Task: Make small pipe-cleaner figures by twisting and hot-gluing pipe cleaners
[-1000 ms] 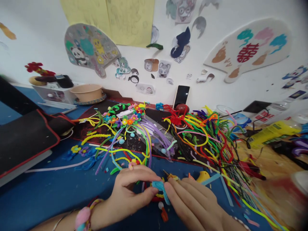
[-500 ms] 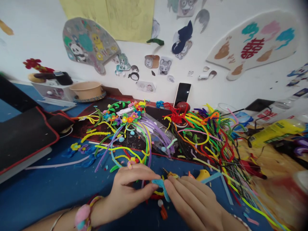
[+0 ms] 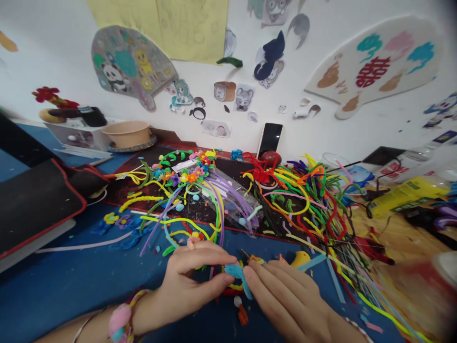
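Note:
A short, bent piece of light blue pipe cleaner (image 3: 234, 271) is between my two hands at the front of the blue table. The thumb and fingertips of my left hand (image 3: 196, 271) pinch its left end. My right hand (image 3: 285, 295) presses its fingers together against the other end; its thumb is hidden. Below the piece I see part of a red and yellow ring (image 3: 235, 287) and a small orange item (image 3: 243, 315). Just beyond my right fingers lie a pointed tool (image 3: 246, 254) and a yellow handle (image 3: 300, 258), both partly covered.
Pipe cleaner flowers (image 3: 193, 176) and purple stems in a clear bag (image 3: 246, 221) lie ahead. A tangle of coloured pipe cleaners (image 3: 314, 190) spreads right. A phone (image 3: 270, 139) leans on the wall. A yellow bottle (image 3: 410, 195) lies right; a black cover (image 3: 39, 205) sits left.
The light blue piece has turned slightly between my fingertips, showing more of its fuzzy side. Both hands stay almost in place.

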A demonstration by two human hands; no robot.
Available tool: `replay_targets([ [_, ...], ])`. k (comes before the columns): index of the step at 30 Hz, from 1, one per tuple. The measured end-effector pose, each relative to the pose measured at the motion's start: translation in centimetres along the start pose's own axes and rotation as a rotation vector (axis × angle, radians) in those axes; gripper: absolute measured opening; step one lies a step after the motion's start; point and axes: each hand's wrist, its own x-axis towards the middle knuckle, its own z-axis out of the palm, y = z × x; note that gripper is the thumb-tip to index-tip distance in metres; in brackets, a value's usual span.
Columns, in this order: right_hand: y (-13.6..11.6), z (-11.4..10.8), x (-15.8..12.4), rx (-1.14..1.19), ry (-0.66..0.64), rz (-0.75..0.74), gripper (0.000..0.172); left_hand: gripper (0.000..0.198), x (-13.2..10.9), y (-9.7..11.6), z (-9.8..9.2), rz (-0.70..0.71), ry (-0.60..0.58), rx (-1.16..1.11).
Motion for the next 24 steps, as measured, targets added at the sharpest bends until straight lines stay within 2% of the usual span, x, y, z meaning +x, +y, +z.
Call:
replay_targets([
  [8,0.1,-0.2,0.6,0.004,0.001,-0.034,0.036,0.031,0.0,-0.1,0.0,0.039,-0.029,0.054],
  [14,0.0,-0.1,1.2,0.013,0.039,-0.006,0.023,0.025,0.1,0.0,0.1,0.027,-0.029,0.05],
  [18,0.1,-0.8,1.6,0.006,-0.021,-0.046,0.025,0.022,0.1,0.0,0.1,0.029,-0.026,0.06],
  [22,0.4,-1.9,2.2,0.042,-0.199,-0.07,0.023,0.023,0.1,0.1,0.2,0.042,-0.03,0.045],
  [24,0.4,-2.0,2.4,0.045,-0.23,-0.071,0.024,0.022,0.1,0.1,0.2,0.04,-0.024,0.049],
])
